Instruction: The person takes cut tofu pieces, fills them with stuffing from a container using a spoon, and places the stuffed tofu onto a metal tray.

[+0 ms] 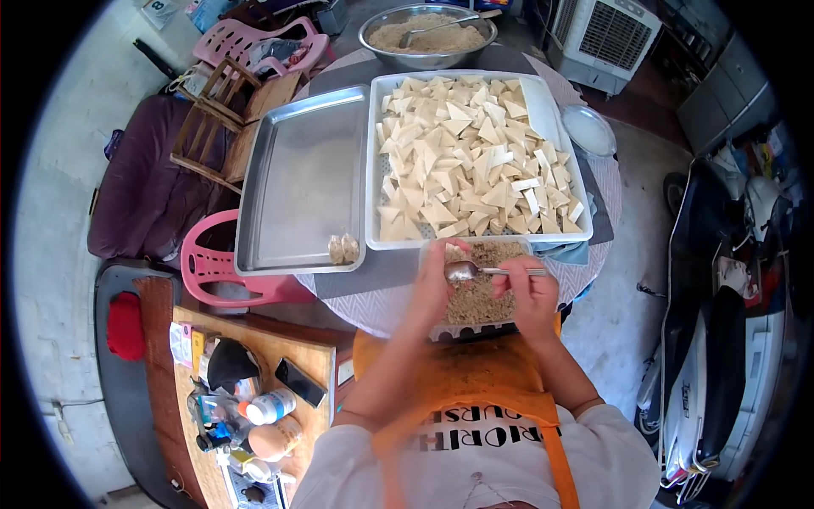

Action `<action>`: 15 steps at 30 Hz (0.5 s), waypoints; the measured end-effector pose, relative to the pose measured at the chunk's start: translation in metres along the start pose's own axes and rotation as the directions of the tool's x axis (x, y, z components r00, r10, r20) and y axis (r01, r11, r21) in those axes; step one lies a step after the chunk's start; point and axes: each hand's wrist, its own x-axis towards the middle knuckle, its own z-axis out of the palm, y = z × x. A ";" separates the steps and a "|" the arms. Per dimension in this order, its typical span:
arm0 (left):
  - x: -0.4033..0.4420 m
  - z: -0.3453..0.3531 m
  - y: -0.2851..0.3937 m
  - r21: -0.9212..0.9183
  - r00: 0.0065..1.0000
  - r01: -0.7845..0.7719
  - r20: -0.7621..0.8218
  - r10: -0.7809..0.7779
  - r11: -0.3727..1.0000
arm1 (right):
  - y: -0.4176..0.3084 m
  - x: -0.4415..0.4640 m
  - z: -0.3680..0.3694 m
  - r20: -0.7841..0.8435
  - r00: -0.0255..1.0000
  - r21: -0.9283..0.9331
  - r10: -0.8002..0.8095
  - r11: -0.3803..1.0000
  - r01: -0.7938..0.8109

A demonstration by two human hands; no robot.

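Note:
My right hand [527, 287] grips the handle of a metal spoon [462, 271], its bowl pointing left toward my other hand. My left hand [434, 265] is closed, its fingers curled around a small pale piece [456, 252] that looks like tofu and is mostly hidden. Both hands are above a shallow container of brown crumbly filling [485, 304]. Just beyond them a white plastic tray [370, 204] is heaped with pale triangular tofu pieces [475, 157]. In the near right corner of a metal tray [301, 178] sit a few small pieces topped with brown filling [343, 248].
At the far side of the round table, a steel bowl [366, 41] holds more crumbly filling and a spoon. A clear lid or dish [589, 131] lies at the right edge. Left stand pink chairs [203, 263] and a wooden side table [318, 356] bearing a phone and bottles.

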 end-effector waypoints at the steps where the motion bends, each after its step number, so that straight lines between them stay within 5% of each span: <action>1: 0.000 0.001 0.000 -0.038 1.000 -0.001 0.008 0.001 0.999 | 0.002 0.000 0.002 0.018 1.000 -0.015 -0.009 1.000 0.010; 4: 0.003 0.000 -0.007 -0.023 1.000 0.005 0.003 -0.005 1.000 | 0.006 -0.001 -0.003 0.024 0.997 -0.157 -0.069 0.985 0.072; 7: -0.001 0.005 -0.008 0.041 1.000 -0.028 -0.005 0.029 0.999 | 0.008 -0.001 -0.005 -0.041 0.996 0.096 0.084 0.992 -0.079; 11: 0.002 0.005 -0.010 0.115 0.996 -0.085 0.038 0.082 0.990 | 0.011 -0.003 -0.002 -0.065 0.995 0.083 0.079 0.994 -0.074; 15: 0.002 0.009 -0.008 -0.077 0.992 -0.092 -0.096 0.085 0.993 | 0.019 -0.006 -0.021 -0.153 0.973 0.179 0.175 0.973 -0.147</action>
